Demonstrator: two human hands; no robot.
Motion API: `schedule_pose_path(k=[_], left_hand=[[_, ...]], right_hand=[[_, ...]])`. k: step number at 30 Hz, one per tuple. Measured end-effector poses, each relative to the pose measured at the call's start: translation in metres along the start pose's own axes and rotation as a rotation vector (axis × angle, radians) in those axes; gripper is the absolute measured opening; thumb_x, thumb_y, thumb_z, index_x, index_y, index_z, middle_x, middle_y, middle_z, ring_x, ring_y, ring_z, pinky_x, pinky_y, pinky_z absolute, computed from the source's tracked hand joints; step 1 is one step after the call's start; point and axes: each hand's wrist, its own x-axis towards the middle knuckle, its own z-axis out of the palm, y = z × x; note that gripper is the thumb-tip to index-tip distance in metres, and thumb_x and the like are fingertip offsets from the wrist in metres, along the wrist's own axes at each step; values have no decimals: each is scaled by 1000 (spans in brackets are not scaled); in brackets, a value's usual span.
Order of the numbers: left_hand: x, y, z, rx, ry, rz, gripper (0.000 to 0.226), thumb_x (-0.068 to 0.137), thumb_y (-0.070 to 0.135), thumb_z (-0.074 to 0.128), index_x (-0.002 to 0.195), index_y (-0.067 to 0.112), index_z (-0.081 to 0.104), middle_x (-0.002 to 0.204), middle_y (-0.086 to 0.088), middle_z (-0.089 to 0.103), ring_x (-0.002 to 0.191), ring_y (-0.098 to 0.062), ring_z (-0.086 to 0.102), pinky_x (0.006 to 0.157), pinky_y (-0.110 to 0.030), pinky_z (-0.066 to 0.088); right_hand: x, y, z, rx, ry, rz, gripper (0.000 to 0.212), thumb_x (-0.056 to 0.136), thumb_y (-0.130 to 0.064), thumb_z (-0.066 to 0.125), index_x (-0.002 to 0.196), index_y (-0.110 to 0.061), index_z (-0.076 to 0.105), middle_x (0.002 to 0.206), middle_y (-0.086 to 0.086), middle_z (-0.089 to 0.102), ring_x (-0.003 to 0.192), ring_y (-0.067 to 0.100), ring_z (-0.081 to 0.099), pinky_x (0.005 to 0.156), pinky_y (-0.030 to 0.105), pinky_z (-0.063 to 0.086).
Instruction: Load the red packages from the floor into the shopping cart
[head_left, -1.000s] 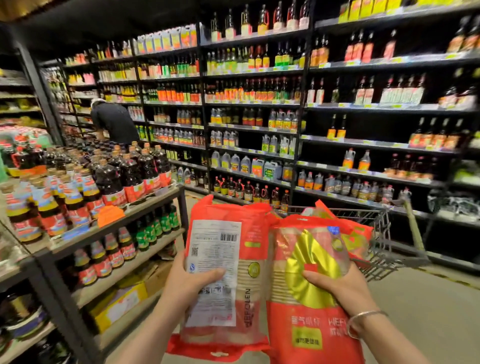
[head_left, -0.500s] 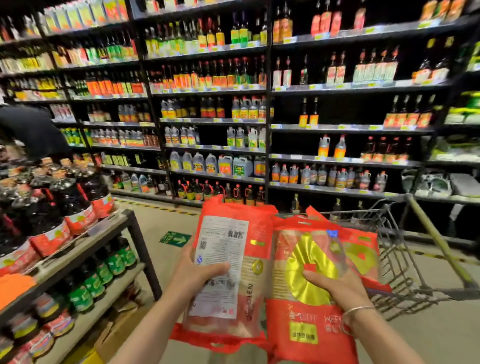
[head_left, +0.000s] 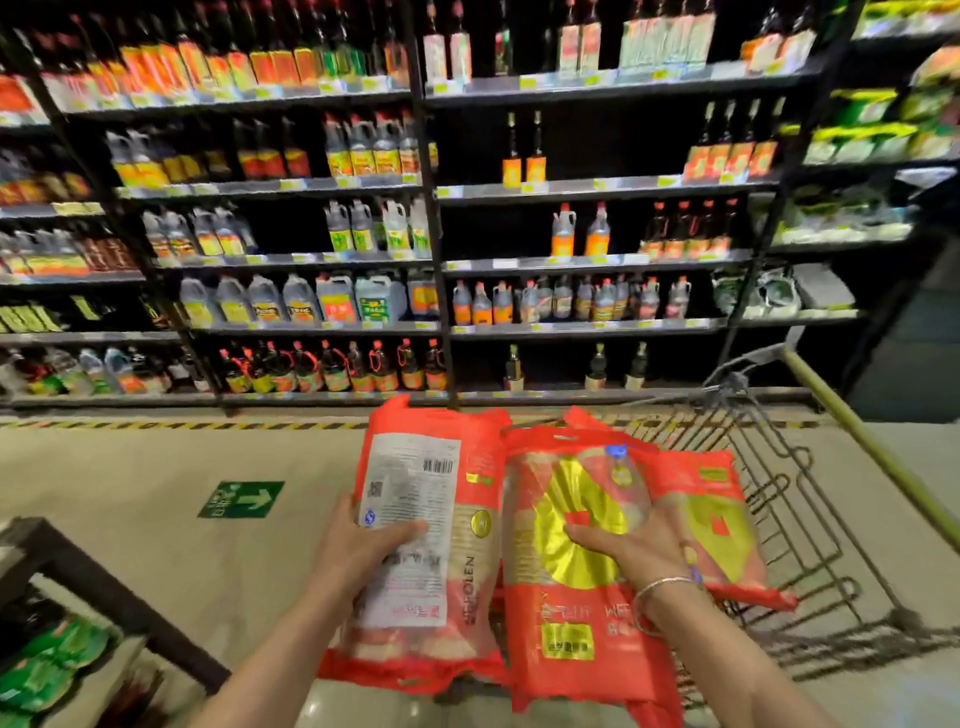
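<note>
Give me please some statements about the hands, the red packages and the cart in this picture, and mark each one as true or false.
1. The left hand holds a red package whose white label side with a barcode faces the camera. True.
2. The right hand is empty. False: it grips a second red package, the one with a gold circle.
3. The shopping cart stands on the person's right. True.
4. The floor sign is red. False: it is green with an arrow.
5. A bracelet is on the right wrist. True.
6. The shelves behind are bare. False: they carry many bottles.
</note>
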Motion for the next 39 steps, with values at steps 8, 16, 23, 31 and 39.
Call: schedule_pose_path(k=[8, 16, 23, 31, 39], left_hand=[[137, -25, 36, 28, 10, -195, 78, 41, 28, 92, 111, 14, 59, 94, -5, 77, 79, -22, 75, 76, -48, 60], [215, -50, 80, 247, 32, -336, 58, 54, 33, 84, 97, 22, 46, 90, 2, 69, 82, -24, 68, 82, -44, 56], [243, -82, 108, 224, -61, -419, 58, 64, 6, 85, 106, 15, 45, 91, -1, 70, 73, -11, 67, 65, -28, 54], [260, -113, 101, 286, -143, -463, 52, 74, 11, 82, 109, 11, 43, 91, 1, 62, 71, -12, 59, 64, -25, 45], [264, -105, 89, 447, -181, -419, 111, 54, 50, 86, 141, 16, 27, 131, -10, 48, 118, -32, 54, 96, -49, 49]], right_hand=[[146, 38, 63, -200, -41, 169, 98, 54, -19, 93, 138, -34, 44, 115, 5, 63, 102, 22, 62, 76, 24, 53], [208, 53, 130, -639, 22, 418, 100, 66, -49, 83, 141, -6, 32, 133, 18, 56, 121, 33, 57, 96, 38, 45], [220, 73, 175, -875, 87, 505, 97, 63, -64, 78, 125, -2, 38, 127, 17, 54, 117, 33, 56, 89, 38, 49], [218, 87, 191, -982, 64, 462, 86, 74, -64, 67, 127, -4, 37, 131, 13, 47, 124, 30, 44, 103, 34, 34], [210, 53, 174, -1091, -8, 353, 106, 77, -79, 49, 150, -12, 12, 143, 8, 34, 133, 26, 38, 98, 32, 45]])
